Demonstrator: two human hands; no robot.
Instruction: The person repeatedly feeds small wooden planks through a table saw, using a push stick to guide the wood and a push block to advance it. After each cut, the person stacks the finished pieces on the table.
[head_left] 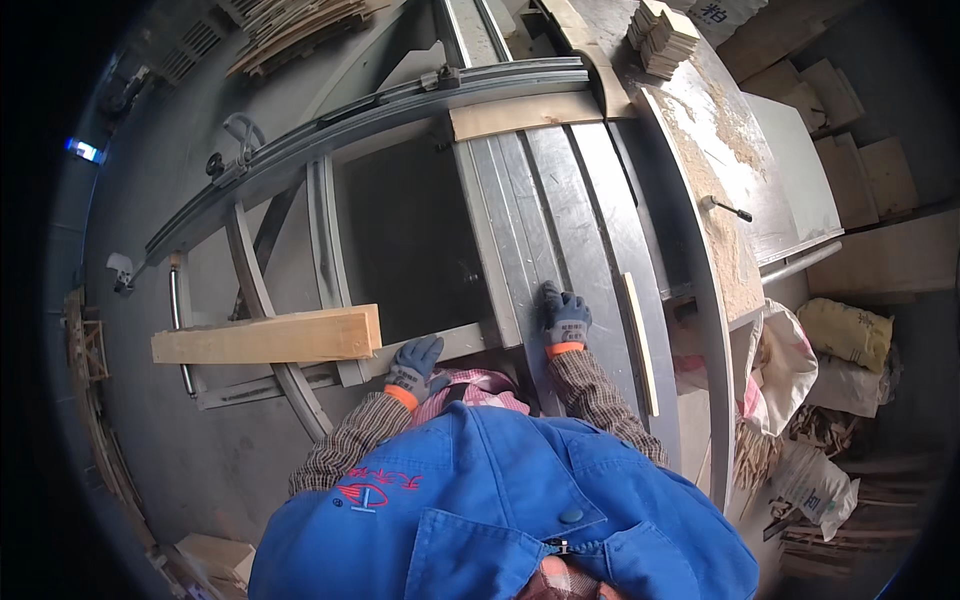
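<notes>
My right hand, in a grey-blue work glove, rests on the ridged metal sliding table of a panel saw. Its fingers are apart, with nothing seen in them. Lower and to the left, my gloved left hand is beside the near bar of the support frame, fingers stretched out and holding nothing. Just left of it, a pale wooden plank lies across the frame rails. A thin wood strip lies on the metal surface right of my right hand. Against the long fence sits a flat wooden board.
Sawdust covers the worktop on the right, where a black-handled tool lies. Stacked wood blocks stand at its far end. A white sack and a yellow sack are at the right. Stacked slats lie far left.
</notes>
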